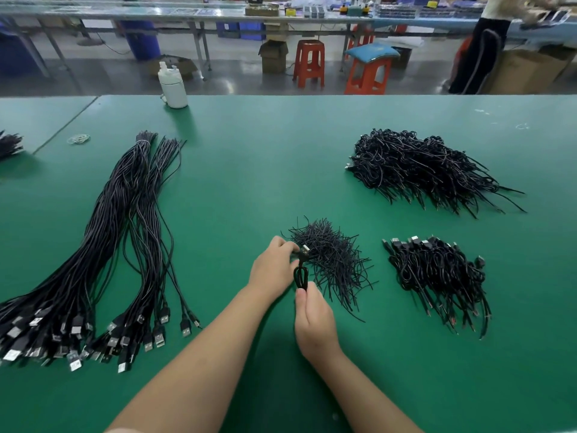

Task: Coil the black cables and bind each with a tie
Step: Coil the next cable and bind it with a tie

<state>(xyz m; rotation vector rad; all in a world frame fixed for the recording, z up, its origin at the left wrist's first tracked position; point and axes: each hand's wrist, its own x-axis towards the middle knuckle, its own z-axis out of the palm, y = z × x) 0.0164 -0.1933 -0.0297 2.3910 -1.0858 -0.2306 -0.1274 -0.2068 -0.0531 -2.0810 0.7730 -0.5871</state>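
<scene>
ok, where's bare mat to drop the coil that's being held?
Bare green mat lies between the straight cables and the big coil pile, and along the near right edge below the small coil pile. It is crowded where the left hand and right hand hold the coiled cable beside the tie heap.

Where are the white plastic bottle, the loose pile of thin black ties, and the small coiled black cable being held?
white plastic bottle (172,85): head view, on its body.
loose pile of thin black ties (332,256): head view, pile's middle.
small coiled black cable (301,276): head view, on its loop.
</scene>
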